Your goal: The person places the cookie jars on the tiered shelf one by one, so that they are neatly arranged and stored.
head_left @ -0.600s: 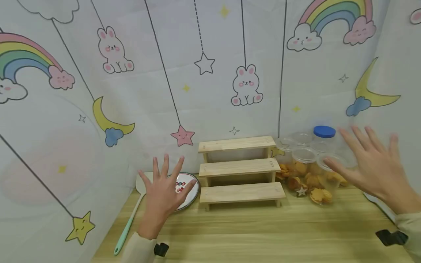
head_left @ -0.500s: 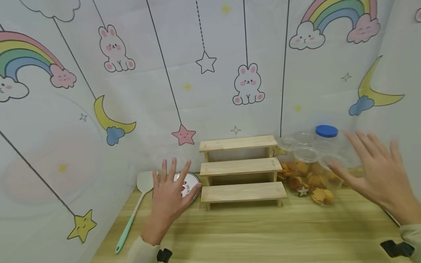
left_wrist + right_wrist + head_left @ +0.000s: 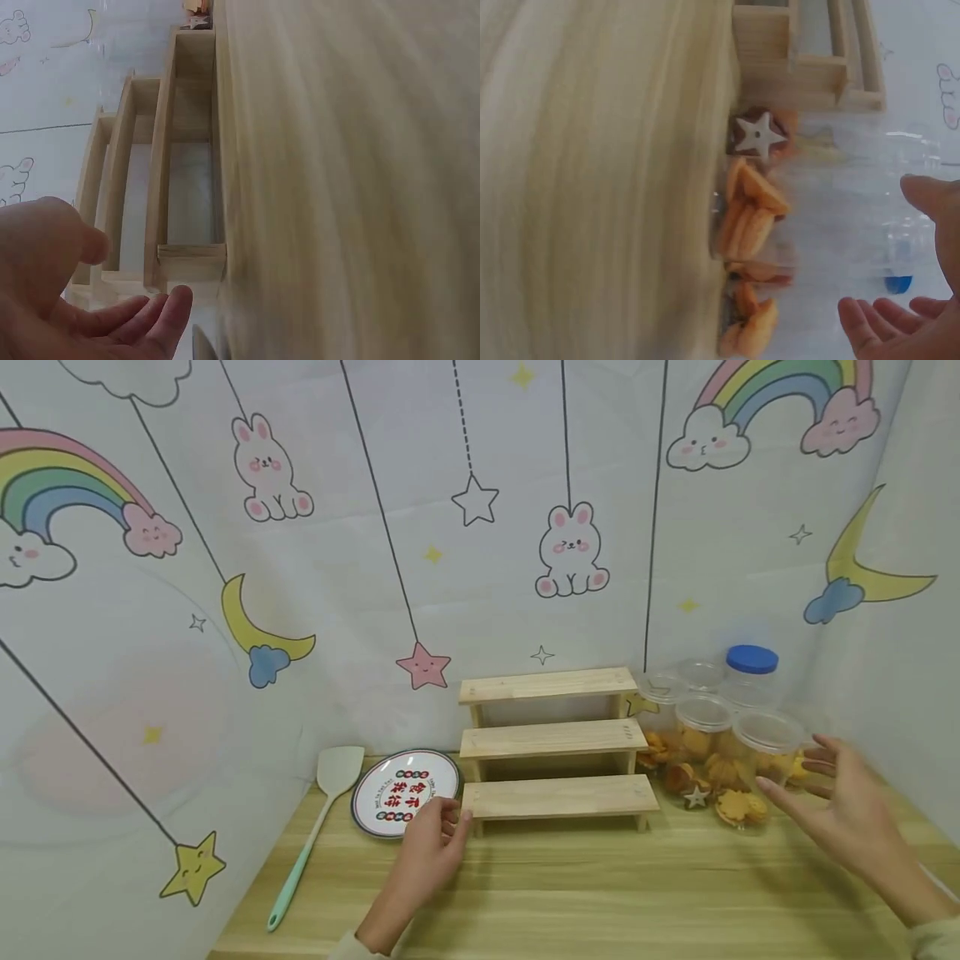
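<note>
My left hand (image 3: 431,847) is at the left end of the lowest step of a three-tier wooden stand (image 3: 558,797). In the left wrist view, the thumb and fingers of this hand (image 3: 112,292) are apart around the end of the stand (image 3: 191,262), nothing pinched between them. My right hand (image 3: 847,802) is spread beside a clear plastic jar (image 3: 765,752) with orange-brown cookies in the bottom. From the right wrist, its thumb and fingers (image 3: 881,319) curve towards the jars, a wide gap between them; cookies (image 3: 750,217) show through the clear walls.
More clear jars (image 3: 701,718) of cookies crowd the back right, and one has a blue lid (image 3: 752,658). At left lie a round plate (image 3: 382,793) with red print and a spatula (image 3: 300,860) with a mint handle. A printed cloth (image 3: 487,577) walls the table (image 3: 562,893).
Both hands have come down from raised, spread poses. The left has moved right to the stand's end, uncovering the plate; the right has lowered beside the front jar.
</note>
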Motion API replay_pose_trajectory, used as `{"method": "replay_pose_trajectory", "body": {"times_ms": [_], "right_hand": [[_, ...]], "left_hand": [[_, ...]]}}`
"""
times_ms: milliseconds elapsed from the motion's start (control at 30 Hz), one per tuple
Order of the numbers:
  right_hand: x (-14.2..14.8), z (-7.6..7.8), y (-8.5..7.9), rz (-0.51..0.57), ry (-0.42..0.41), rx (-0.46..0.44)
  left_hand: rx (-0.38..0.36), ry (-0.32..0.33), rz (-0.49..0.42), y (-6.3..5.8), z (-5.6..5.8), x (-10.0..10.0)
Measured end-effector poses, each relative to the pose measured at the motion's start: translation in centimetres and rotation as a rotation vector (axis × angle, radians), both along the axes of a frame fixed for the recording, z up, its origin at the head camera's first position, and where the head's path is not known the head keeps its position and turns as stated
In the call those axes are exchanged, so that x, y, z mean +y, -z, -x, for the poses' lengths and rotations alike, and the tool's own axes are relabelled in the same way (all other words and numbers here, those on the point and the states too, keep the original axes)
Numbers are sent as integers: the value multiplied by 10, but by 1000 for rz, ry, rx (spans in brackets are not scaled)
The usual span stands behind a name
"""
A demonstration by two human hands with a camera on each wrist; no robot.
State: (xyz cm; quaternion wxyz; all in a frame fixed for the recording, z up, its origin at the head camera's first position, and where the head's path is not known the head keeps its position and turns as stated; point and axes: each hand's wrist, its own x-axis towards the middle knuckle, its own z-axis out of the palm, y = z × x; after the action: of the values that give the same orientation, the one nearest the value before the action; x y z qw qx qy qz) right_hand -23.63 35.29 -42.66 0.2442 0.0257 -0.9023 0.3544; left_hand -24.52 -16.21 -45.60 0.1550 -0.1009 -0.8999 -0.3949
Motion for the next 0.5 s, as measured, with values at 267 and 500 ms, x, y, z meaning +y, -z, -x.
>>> {"method": "replay_pose_trajectory", "body": {"times_ms": [267, 500], "right_hand": [[-2, 9, 25, 95, -95, -126], [-7, 13, 34, 68, -118, -106]], "left_hand": [[-279, 60, -385, 14, 16, 1], [-392, 122, -667, 25, 28, -4]]}}
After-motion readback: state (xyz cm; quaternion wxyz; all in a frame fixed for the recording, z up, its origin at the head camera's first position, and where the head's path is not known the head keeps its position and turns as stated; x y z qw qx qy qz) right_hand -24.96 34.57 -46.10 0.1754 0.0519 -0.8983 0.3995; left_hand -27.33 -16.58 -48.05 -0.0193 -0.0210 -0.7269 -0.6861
